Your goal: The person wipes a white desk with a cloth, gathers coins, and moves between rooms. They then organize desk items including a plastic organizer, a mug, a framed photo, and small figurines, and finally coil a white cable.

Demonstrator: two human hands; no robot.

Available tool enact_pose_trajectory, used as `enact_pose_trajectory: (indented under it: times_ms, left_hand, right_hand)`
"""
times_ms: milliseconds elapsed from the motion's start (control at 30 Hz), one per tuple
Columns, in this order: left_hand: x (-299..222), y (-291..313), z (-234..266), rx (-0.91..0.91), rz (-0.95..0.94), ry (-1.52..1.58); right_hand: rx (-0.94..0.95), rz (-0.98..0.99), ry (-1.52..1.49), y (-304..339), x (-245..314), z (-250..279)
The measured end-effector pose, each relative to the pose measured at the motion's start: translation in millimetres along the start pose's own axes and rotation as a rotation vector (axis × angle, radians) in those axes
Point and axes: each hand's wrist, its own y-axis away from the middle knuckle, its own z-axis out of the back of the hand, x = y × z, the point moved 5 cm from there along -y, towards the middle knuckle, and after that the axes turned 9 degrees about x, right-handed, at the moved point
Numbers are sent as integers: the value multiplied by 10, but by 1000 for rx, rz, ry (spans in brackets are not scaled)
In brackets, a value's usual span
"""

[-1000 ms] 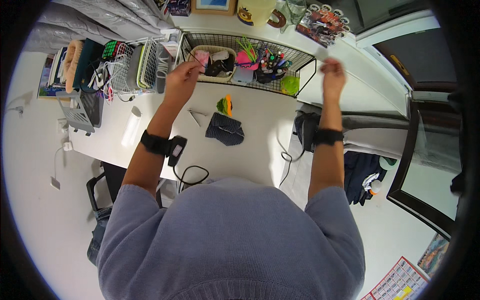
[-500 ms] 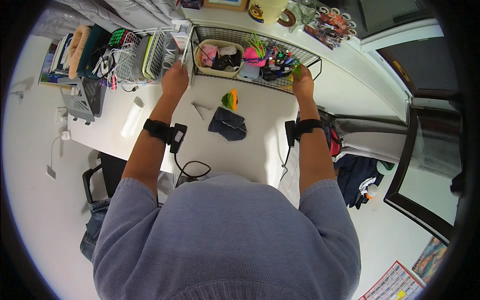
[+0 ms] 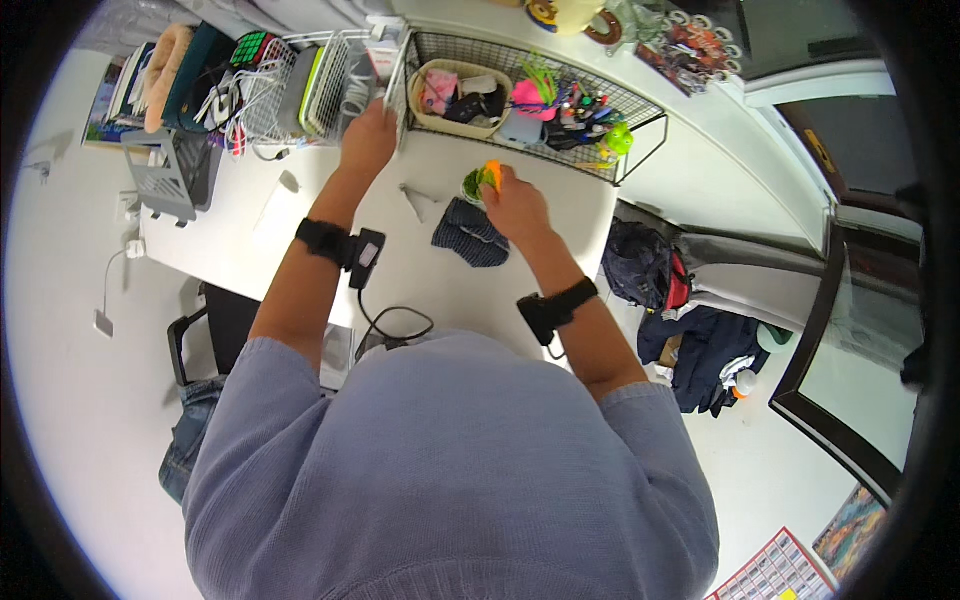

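Note:
My left hand point(image 3: 369, 140) is closed at the near right end of a white wire basket point(image 3: 396, 105); its fingertips are partly hidden. Over the desk, my right hand point(image 3: 519, 207) has its fingers round a small green and orange object point(image 3: 484, 181) whose kind I cannot make out. Just below that lies a folded dark striped cloth point(image 3: 470, 233). Left of the cloth is a thin, pale, forked item point(image 3: 413, 201). Behind the right hand stands a black wire basket point(image 3: 640, 150) holding pens, a pink pot point(image 3: 530, 98) and a cream bin point(image 3: 450, 127).
A puzzle cube point(image 3: 250, 49), cables and upright books fill the back left. A grey slotted stand point(image 3: 163, 176) sits at the desk's left end. A cream mug point(image 3: 566, 14) is on the ledge behind. To the right, a backpack point(image 3: 640, 265) rests below desk level.
My right hand has left the black basket's right end, coming left and nearer to grasp the green and orange object. A green figure now shows where it was. My left hand remains by the white basket.

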Motion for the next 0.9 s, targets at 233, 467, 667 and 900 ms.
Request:
enact_pose_trajectory:
  times_ms: [233, 467, 667, 900]
  left_hand:
    - [-43, 152, 98, 69, -29, 15]
    - [-1, 105, 16, 31, -48, 37]
    - [-2, 135, 49, 59, -12, 33]
    - [-73, 152, 67, 46, -80, 71]
  right_hand:
    - [-124, 44, -206, 231, -663, 722]
    - [-302, 23, -85, 69, -1488, 1240]
    - [-502, 135, 66, -251, -1398, 1251]
    - [-650, 45, 96, -142, -1492, 1025]
